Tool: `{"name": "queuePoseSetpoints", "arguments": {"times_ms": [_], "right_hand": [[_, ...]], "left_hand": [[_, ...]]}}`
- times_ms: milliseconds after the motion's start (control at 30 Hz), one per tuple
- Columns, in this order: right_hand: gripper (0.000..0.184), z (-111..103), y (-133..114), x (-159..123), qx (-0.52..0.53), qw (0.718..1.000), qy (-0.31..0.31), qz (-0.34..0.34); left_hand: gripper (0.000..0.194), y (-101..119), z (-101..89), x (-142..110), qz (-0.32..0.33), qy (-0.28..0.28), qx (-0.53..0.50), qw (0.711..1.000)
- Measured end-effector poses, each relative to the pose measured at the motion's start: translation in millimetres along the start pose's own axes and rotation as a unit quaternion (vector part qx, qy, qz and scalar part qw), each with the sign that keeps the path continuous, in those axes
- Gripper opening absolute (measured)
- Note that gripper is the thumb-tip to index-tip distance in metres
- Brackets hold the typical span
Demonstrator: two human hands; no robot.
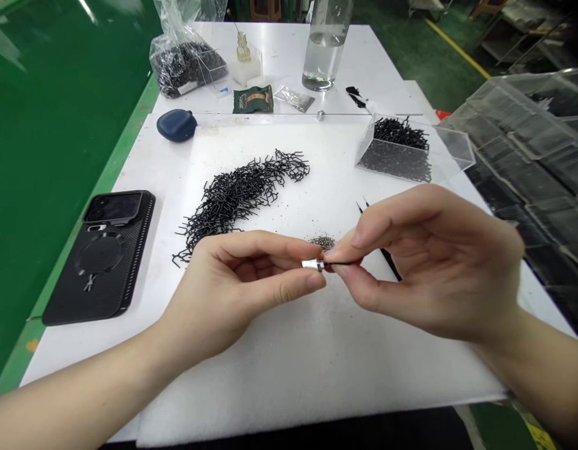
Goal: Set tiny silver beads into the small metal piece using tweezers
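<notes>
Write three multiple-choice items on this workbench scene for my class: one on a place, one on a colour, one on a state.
1. Where is the clear plastic box of black wire pieces relative to the loose pile of black wire pieces?
A. To its right
B. To its left
C. Inside it

2. What colour is the rounded case?
A. Red
B. Dark blue
C. Yellow

3. What state is the small silver piece in?
A. Lying on the foam
B. Standing in the box
C. Held up between the left hand and right hand

Answers:
1. A: the box stands right of the pile in the view.
2. B: the case shows dark blue.
3. C: fingertips of both hands meet at it, clear of any surface.
</notes>
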State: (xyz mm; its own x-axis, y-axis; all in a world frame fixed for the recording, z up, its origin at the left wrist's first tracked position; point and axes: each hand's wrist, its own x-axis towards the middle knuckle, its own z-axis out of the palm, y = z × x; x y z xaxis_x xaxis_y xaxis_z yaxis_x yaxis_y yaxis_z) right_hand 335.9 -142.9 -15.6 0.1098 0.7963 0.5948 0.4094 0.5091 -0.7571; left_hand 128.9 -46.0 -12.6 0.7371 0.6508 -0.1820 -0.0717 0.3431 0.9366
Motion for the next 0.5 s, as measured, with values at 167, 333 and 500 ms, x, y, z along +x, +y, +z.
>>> {"name": "queuePoseSetpoints", "arguments": {"times_ms": [167, 333, 500], "right_hand": [[0.042, 1.4, -1.1, 1.1, 0.008, 1.000, 0.012, -0.016], [0.047, -5.4, -4.6, 6.4, 0.012, 0.994, 0.072, 0.075], [0.047, -11.7, -0.7, 8.1, 0.079, 0.986, 0.094, 0.114]], "left_hand": [[0.022, -2.0, -1.2, 1.3, 0.003, -0.015, -0.020, 1.000], [0.029, 0.8, 0.5, -2.7, 0.057, 0.018, 0.026, 0.998], [0.016, 1.8, 4.6, -8.0, 0.168, -0.020, 0.218, 0.961]]}}
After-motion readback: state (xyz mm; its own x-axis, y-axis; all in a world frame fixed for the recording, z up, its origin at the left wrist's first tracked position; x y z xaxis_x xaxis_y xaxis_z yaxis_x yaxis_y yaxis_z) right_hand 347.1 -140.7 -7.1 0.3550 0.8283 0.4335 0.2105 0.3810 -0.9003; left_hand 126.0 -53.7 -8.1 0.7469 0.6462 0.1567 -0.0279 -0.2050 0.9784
